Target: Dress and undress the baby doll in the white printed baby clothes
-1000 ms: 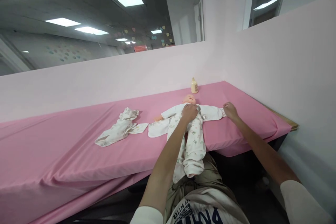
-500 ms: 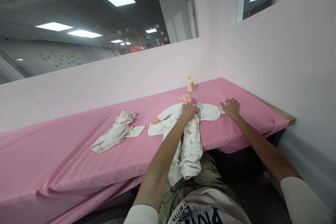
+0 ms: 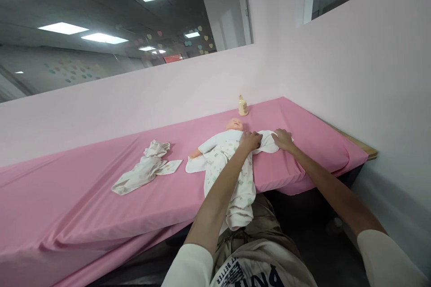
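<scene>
A baby doll (image 3: pixel 235 123) lies on its back on the pink-covered table (image 3: pixel 101 197), dressed in a white printed sleepsuit (image 3: pixel 232 168) whose legs hang over the front edge. My left hand (image 3: pixel 251 140) rests closed on the suit's shoulder by the right-hand sleeve. My right hand (image 3: pixel 283 139) grips the bunched end of that sleeve, close beside my left hand.
A second crumpled white garment (image 3: pixel 144 171) lies on the table to the left. A small cream bottle (image 3: pixel 243 106) stands by the pale pink partition wall (image 3: pixel 353 67) behind the doll's head. The wall also runs along the right side.
My right hand has moved left along the sleeve, bunching it toward the doll's body. My left hand has shifted from the chest to the shoulder on the right side.
</scene>
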Demonstrator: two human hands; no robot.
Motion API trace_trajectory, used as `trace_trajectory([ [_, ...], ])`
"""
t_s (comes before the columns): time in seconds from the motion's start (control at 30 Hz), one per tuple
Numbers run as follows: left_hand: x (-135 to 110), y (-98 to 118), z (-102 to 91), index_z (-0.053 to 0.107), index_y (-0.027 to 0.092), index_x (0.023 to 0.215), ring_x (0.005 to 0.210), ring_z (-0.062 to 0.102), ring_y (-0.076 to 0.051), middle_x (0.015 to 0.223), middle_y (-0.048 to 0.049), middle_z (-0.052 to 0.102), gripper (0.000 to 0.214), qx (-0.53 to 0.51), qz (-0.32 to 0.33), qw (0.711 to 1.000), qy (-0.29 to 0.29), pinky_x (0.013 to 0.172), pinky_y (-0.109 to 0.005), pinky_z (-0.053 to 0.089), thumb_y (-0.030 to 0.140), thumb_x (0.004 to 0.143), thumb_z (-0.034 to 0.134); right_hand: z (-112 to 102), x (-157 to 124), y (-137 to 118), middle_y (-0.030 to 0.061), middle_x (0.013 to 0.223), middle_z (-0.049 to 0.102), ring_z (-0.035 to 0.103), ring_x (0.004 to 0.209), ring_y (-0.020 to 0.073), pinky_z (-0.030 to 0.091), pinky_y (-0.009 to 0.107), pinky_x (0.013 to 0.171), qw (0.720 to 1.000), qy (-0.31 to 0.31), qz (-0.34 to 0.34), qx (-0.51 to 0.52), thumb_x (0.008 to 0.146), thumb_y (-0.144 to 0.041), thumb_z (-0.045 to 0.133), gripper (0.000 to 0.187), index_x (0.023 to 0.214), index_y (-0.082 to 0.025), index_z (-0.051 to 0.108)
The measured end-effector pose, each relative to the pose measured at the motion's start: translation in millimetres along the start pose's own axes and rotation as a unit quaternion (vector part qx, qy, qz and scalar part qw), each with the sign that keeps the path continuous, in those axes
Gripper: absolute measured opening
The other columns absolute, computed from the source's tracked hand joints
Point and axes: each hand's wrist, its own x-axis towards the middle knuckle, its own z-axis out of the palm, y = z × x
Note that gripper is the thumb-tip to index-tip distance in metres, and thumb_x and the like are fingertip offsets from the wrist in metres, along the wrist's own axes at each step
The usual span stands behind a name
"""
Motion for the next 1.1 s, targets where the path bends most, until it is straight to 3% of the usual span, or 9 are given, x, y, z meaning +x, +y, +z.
trace_trajectory([
  [0.17, 1, -2, 2.0, 0.055, 0.033, 0.132, 0.108, 0.060, -0.028, 0.122, -0.0080, 0.063, 0.042, -0.030, -0.042, 0.999, 0.014, 0.093, -0.045, 0.042, 0.028, 0.091, 0.050, -11, -11, 0, 0.0159, 0.104, 0.064, 0.053, 0.104, 0.0283, 0.035, 0.041, 0.090, 0.998, 0.031, 0.026, -0.042, 0.094, -0.026, 0.032, 0.030, 0.088, -0.014, 0.059],
  [0.33, -3, -12, 2.7, 0.060, 0.021, 0.121, 0.104, 0.062, -0.027, 0.115, -0.0108, 0.064, 0.032, -0.054, -0.056, 0.996, 0.039, 0.094, -0.044, 0.042, 0.028, 0.092, 0.048, -19, -15, 3, 0.0175, 0.102, 0.065, 0.058, 0.097, 0.0275, 0.038, 0.036, 0.081, 0.993, 0.008, 0.114, -0.019, 0.092, -0.028, 0.035, 0.029, 0.090, -0.013, 0.060],
  [0.47, -5, -14, 2.3, 0.059, 0.019, 0.117, 0.105, 0.062, -0.026, 0.116, -0.0095, 0.064, 0.029, -0.069, -0.051, 0.995, 0.042, 0.096, -0.045, 0.041, 0.028, 0.092, 0.048, -17, -12, 8, 0.0157, 0.099, 0.064, 0.059, 0.086, 0.0233, 0.037, 0.030, 0.068, 0.984, -0.015, 0.172, 0.036, 0.089, -0.032, 0.039, 0.026, 0.091, -0.014, 0.059],
  [0.6, -5, -7, 1.5, 0.056, 0.019, 0.122, 0.111, 0.059, -0.026, 0.121, -0.0095, 0.063, 0.033, -0.056, -0.036, 0.998, 0.017, 0.100, -0.047, 0.039, 0.022, 0.090, 0.047, -14, -11, 9, 0.0075, 0.083, 0.062, 0.054, 0.072, 0.0179, 0.034, 0.027, 0.060, 0.982, -0.034, 0.142, 0.119, 0.086, -0.029, 0.042, 0.018, 0.078, -0.018, 0.053],
  [0.73, -3, 3, 1.3, 0.053, 0.021, 0.129, 0.111, 0.058, -0.026, 0.120, -0.0104, 0.062, 0.042, -0.038, 0.000, 0.999, 0.018, 0.093, -0.041, 0.043, 0.021, 0.088, 0.048, -11, -11, 4, 0.0018, 0.073, 0.056, 0.048, 0.064, 0.0141, 0.032, 0.026, 0.056, 0.968, -0.007, 0.130, 0.215, 0.081, -0.024, 0.045, 0.011, 0.070, -0.020, 0.044],
  [0.87, 1, 8, 0.5, 0.058, 0.021, 0.122, 0.104, 0.059, -0.024, 0.115, -0.0122, 0.061, 0.034, -0.007, 0.035, 0.999, 0.029, 0.088, -0.037, 0.044, 0.022, 0.092, 0.044, -8, -9, 0, 0.0002, 0.070, 0.053, 0.046, 0.063, 0.0133, 0.032, 0.024, 0.053, 0.943, 0.024, 0.139, 0.300, 0.078, -0.022, 0.046, 0.009, 0.070, -0.020, 0.043],
  [1.0, 2, 8, -0.1, 0.058, 0.021, 0.119, 0.099, 0.059, -0.022, 0.115, -0.0116, 0.058, 0.031, -0.032, 0.017, 0.998, 0.049, 0.083, -0.035, 0.045, 0.020, 0.094, 0.040, -9, -8, -1, -0.0004, 0.070, 0.053, 0.047, 0.065, 0.0142, 0.034, 0.025, 0.057, 0.944, 0.061, 0.121, 0.300, 0.078, -0.024, 0.044, 0.009, 0.070, -0.020, 0.044],
  [1.1, 1, 8, 0.0, 0.060, 0.020, 0.115, 0.096, 0.060, -0.020, 0.113, -0.0101, 0.058, 0.029, -0.061, 0.014, 0.996, 0.066, 0.079, -0.031, 0.046, 0.017, 0.093, 0.040, -12, -10, -2, 0.0025, 0.075, 0.057, 0.050, 0.069, 0.0170, 0.036, 0.027, 0.060, 0.957, 0.077, 0.133, 0.245, 0.081, -0.028, 0.042, 0.011, 0.074, -0.020, 0.048],
])
